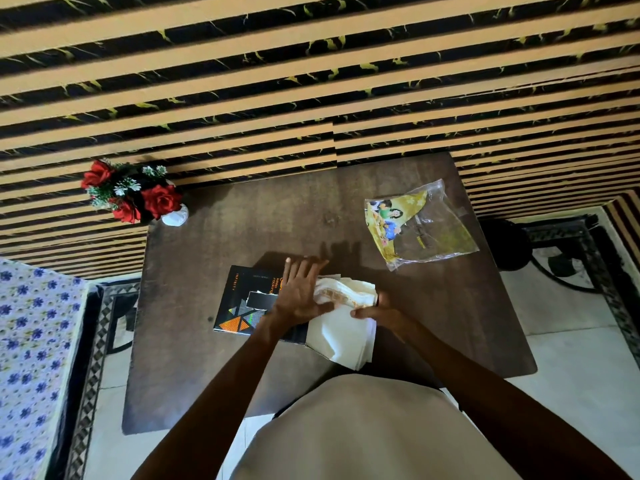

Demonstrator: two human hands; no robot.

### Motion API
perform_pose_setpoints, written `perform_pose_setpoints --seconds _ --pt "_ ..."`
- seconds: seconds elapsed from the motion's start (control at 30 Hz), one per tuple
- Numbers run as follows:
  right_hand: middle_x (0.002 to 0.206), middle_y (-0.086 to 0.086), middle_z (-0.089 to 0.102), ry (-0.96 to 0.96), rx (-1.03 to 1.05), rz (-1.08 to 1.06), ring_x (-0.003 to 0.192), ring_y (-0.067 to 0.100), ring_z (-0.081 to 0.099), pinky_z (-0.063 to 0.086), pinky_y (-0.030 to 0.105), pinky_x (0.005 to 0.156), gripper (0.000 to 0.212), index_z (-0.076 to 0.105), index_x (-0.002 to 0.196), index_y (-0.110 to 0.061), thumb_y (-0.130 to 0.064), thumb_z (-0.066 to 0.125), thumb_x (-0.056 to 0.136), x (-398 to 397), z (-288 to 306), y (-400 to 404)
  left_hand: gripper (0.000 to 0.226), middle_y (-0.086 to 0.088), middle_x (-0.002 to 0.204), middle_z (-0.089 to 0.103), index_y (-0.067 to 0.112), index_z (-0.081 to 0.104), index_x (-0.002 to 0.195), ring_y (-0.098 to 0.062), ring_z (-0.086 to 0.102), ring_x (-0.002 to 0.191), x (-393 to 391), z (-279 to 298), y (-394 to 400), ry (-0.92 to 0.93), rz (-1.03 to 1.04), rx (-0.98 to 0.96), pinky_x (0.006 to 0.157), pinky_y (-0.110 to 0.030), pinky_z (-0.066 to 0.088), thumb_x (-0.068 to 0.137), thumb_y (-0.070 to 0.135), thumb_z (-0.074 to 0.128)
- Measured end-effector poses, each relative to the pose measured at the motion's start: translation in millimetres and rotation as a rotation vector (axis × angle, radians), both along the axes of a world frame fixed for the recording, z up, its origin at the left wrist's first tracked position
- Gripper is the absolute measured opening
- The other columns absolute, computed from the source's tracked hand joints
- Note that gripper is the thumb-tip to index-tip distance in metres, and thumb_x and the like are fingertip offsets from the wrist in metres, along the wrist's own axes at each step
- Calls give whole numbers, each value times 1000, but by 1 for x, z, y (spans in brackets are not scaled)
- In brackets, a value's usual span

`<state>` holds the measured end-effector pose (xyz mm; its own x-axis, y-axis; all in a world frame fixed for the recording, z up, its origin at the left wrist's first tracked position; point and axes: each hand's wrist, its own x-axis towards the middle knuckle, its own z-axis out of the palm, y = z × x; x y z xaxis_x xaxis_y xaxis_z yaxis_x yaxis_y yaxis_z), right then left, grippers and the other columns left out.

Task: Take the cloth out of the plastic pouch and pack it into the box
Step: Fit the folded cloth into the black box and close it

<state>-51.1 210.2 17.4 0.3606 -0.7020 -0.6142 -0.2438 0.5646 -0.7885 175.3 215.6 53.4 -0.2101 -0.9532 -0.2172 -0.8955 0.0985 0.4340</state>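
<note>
Left hand: the left hand (302, 292) lies flat with fingers spread, palm down on the near-left end of the cloth, its fingertips reaching over the far edge of the box.
Right hand: the right hand (375, 311) is curled around the right end of the cloth, thumb and fingers pinching the folded layers.
Cloth: a cream-white folded cloth (341, 323) with a gold-patterned border strip sits between the two hands; its bunched upper part is pressed under both hands, and its flat folded layers hang toward the person, past the near edge of the box.
Box: a black box (239, 303) with orange and grey triangle graphics and small white lettering lies on the bench under and to the left of the left hand; the cloth covers its right part. Whether it is open I cannot tell.
Plastic pouch: a clear plastic pouch (420, 225) with a yellow printed card inside lies on the bench beyond and to the right of the right hand, well apart from the cloth.
Bench: a dark brown wooden bench (277, 216) carries the box, the cloth and the pouch.
Flowers: red artificial roses in a white vase (133, 194) stand at the far-left corner, well beyond the left hand.
</note>
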Motion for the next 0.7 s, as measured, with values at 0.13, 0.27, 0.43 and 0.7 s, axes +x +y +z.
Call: perform_pose_setpoints --seconds 0.13,0.27,0.43,0.7 --pt "125 3 67 -18 -17 -29 117 15 63 50 33 99 67 56 130 -12 -19 83 69 -4 2 2 147 -10 158 25 20 17 153 -35 24 145 32 6 22 -363 -241 39 113 -66 8 31 84 68" --pt "112 -5 73 -35 101 -12 101 7 70 56 24 76 53 61 119 -19 -9 83 73 -4 -3 4 155 -11 162 10 21 3 154 -34 11 148 46 8 33 -493 -284 80 113 -68 7 29 67 84" --pt "128 -1 65 -14 169 66 118 15 61 51 30 97 80 52 130 -18 -10 88 58 -4 -10 7 150 -12 162 8 29 -3 149 -37 5 148 37 11 26 -386 -233 112 113 -69 6 34 56 89" --pt "135 -13 57 179 44 121 124 12 54 42 40 108 97 48 136 -32 -53 91 51 15 -11 -10 145 -10 162 3 26 4 152 -35 -4 149 40 8 26 -303 -209 124 112 -67 -1 38 65 85"
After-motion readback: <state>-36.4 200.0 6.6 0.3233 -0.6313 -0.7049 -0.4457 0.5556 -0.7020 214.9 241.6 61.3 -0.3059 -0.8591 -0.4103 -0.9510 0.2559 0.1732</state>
